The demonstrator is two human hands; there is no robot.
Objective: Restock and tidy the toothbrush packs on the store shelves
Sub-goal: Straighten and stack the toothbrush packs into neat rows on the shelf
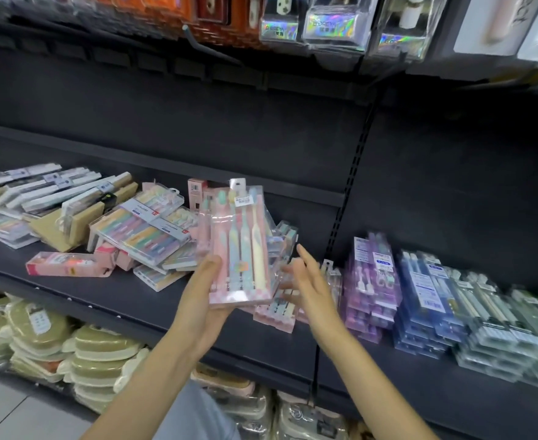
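Grip, left hand: left hand (202, 300) holds the pink toothbrush pack (242, 246) from below, thumb up the pack's left edge and fingers curled behind its bottom end.
Grip, right hand: right hand (305, 281) holds nothing, its fingers straight and spread, reaching forward just right of the held pack; it is motion-blurred, so whether the fingertips touch the packs behind cannot be told.
Left of the hands: a loose heap of pastel packs (147, 230) lies at mixed angles on the shelf (153, 300), with a small pink box (67, 265) lying apart in front of it.
Held pack: long axis runs nearly upright, hang tab up and away from the person, bottom end in the palm, front face toward the camera, raised above the shelf.
Matching stock: more pink packs (274, 315) lie flat on the shelf directly below and just right of the held one, under the right hand.
Right of the hands: purple packs (372, 281) and blue packs (426, 300) stand in neat rows.
Judgement: the pink pile lies down and to the right of the grip, so the free right hand is nearer to square it before the held pack goes on top.
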